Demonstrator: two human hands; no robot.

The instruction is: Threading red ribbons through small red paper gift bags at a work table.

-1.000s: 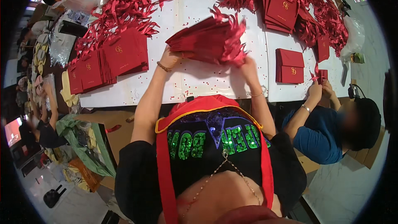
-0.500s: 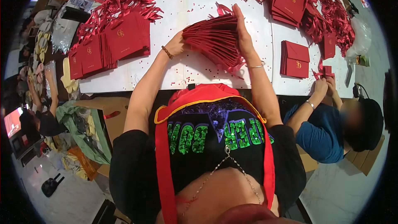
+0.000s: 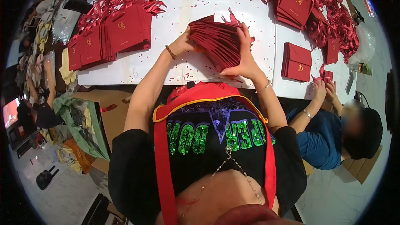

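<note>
A thick stack of flat dark red paper bags [image 3: 216,41] stands on edge on the white table [image 3: 175,21], squeezed between both my hands. My left hand [image 3: 183,43], with a bead bracelet on the wrist, presses the stack's left end. My right hand [image 3: 246,56], with a thin bangle on the wrist, clamps its right side, fingers spread over the top. Red ribbon handles stick out at the stack's far end.
Piles of red bags [image 3: 108,37] lie at the left, more [image 3: 296,60] at the right and heaps with ribbons [image 3: 316,4] at the far right. Red confetti dots the table. A person in blue [image 3: 329,137] works at my right. Cardboard boxes [image 3: 104,112] stand below the table edge.
The stack was fanned out loosely between my hands; both hands have moved together and pressed it into a tight bundle standing on the table.
</note>
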